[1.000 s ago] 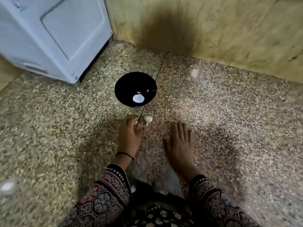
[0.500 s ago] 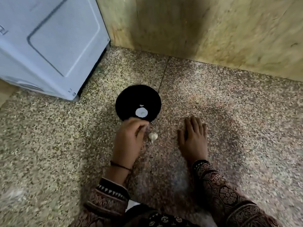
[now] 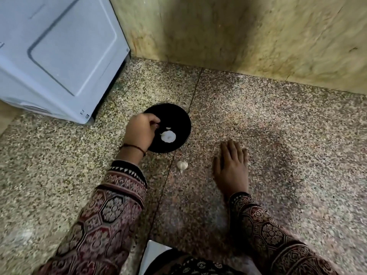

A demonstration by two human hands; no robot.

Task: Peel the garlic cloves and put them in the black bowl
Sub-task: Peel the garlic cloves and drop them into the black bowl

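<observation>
The black bowl (image 3: 181,124) stands on the speckled floor. Inside it show a white patch (image 3: 168,136) and a small white bit (image 3: 168,128); I cannot tell whether they are garlic or glare. My left hand (image 3: 140,133) hangs over the bowl's left side, its fingertips curled and pinched on what looks like a small pale garlic clove, mostly hidden. A whole garlic bulb (image 3: 182,165) lies on the floor just in front of the bowl. My right hand (image 3: 232,165) rests flat on the floor to the bulb's right, fingers straight.
A light grey appliance (image 3: 59,56) stands at the back left, close to the bowl. A yellowish stone wall (image 3: 258,36) runs along the back. A white object (image 3: 153,253) peeks out by my lap at the bottom.
My left hand has gone from beside the garlic bulb up over the bowl. My right hand stays flat on the floor. The camera has tilted, so everything sits lower in view.
</observation>
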